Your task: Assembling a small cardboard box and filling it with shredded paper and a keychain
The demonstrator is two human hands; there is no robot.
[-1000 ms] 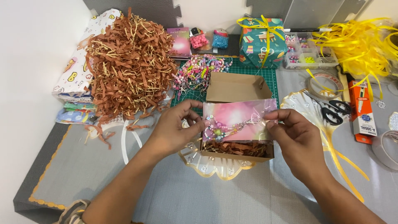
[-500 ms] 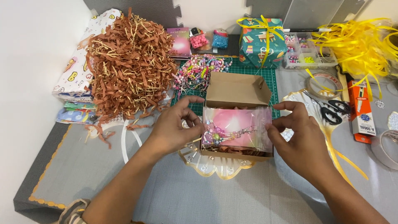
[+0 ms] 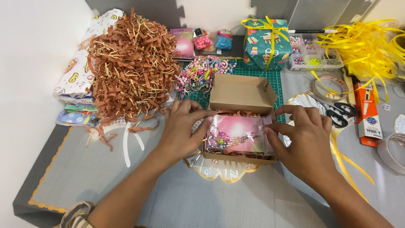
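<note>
A pink card packet [image 3: 238, 134] with a string of coloured beads sealed under clear wrap lies flat inside a small open cardboard box [image 3: 240, 95], resting on the brown paper shreds that line it, near the middle of the grey mat [image 3: 84, 185]. The left hand [image 3: 185, 126] presses on the packet's left edge, fingers spread and flat over the box's rim — it closes on nothing. The right hand [image 3: 306, 135] pinches the packet's right edge between thumb and fingertips at the box's right wall. The box's lid flap stands up at the back, and under the box a scalloped clear tray with a gold rim [image 3: 223, 172] shows at the front. Behind the box lies a green cutting mat [image 3: 274, 80] with a heap of beaded straps [image 3: 202, 74]. To the left rises a large pile of brown shredded paper [image 3: 130, 69], with folded patterned cloth [image 3: 78, 80] beside it. A wrapped gift with a yellow ribbon [image 3: 265, 44] sits at the back — to its right a clear bead organiser [image 3: 314, 59], loose yellow ribbon [image 3: 371, 46], scissors [image 3: 341, 112] and tape rolls [image 3: 327, 84].
</note>
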